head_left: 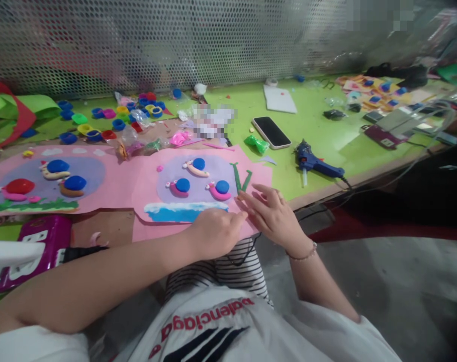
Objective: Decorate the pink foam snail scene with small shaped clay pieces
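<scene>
In the head view, the V-shaped pair of dark-green clay strips (236, 176) lies right of centre on a pink paper sheet (118, 181), beside three clay snails with round blue shells (222, 187). The right hand (275, 213), fingers loosely spread, reaches the V's lower end. The left hand (216, 231) is curled at lower centre (whether it grips anything, I cannot tell). A blue plastic glue gun (315, 164) lies farther right.
</scene>
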Demonstrator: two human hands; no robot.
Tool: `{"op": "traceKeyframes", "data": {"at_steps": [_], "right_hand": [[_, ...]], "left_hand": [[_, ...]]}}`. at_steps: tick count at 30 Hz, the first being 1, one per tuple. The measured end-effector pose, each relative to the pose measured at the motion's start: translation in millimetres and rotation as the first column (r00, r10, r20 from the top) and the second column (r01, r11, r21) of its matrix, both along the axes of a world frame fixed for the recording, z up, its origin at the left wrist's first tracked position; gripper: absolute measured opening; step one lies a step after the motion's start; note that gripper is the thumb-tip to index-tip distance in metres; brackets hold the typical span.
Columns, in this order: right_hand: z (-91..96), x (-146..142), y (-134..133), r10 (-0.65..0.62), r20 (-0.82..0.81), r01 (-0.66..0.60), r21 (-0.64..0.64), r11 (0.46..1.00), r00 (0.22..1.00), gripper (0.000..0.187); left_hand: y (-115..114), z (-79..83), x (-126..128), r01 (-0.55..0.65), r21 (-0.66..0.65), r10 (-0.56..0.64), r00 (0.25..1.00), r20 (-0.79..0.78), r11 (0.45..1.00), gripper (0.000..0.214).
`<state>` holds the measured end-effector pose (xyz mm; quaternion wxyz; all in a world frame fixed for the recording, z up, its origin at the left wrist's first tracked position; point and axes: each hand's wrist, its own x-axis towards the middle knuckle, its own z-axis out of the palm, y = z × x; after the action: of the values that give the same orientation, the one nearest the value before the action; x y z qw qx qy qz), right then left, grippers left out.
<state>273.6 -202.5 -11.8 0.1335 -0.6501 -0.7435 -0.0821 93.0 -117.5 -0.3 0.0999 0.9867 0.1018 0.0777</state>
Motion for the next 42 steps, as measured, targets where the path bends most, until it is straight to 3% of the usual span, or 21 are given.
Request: {"op": "traceKeyframes", "data": {"at_steps": [7, 13, 27, 33, 42], "right_hand": [[1.7, 1.3, 1.2, 0.044, -0.017, -0.044, -0.041, 0.998, 0.999, 0.036], [0.0, 1.0, 0.6, 0.004, -0.049, -0.002, 0.035, 0.999, 0.999, 0.04], [-1.2, 2.3, 1.1, 0.03, 0.017, -0.029, -0.027, 0.999, 0.999, 0.04], [-2.8, 3.9, -0.5, 0.045, -0.011, -0.043, 0.116, 0.992, 0.999, 0.037], [-2.4, 3.7, -1.9, 0.083, -0.007, -0.082, 0.084, 0.993, 0.997, 0.038]], "left_hand": [[0.6, 1.0, 0.2, -0.006, -0.021, 0.005, 1.0, -0.021, 1.0, 0.03], [0.3, -0.9, 0.7, -0.006, -0.003, 0.006, 1.0, -0.01, 1.0, 0.029], [0.2, -3.3, 0.8, -0.013, 0.03, 0.014, 0.999, -0.039, 0.999, 0.019], [0.1, -2.8, 1.4, -0.011, 0.027, 0.012, 1.0, -0.028, 1.0, 0.02], [-0.3, -3.4, 0.7, -0.018, 0.02, 0.018, 0.999, -0.038, 1.0, 0.019]]}}
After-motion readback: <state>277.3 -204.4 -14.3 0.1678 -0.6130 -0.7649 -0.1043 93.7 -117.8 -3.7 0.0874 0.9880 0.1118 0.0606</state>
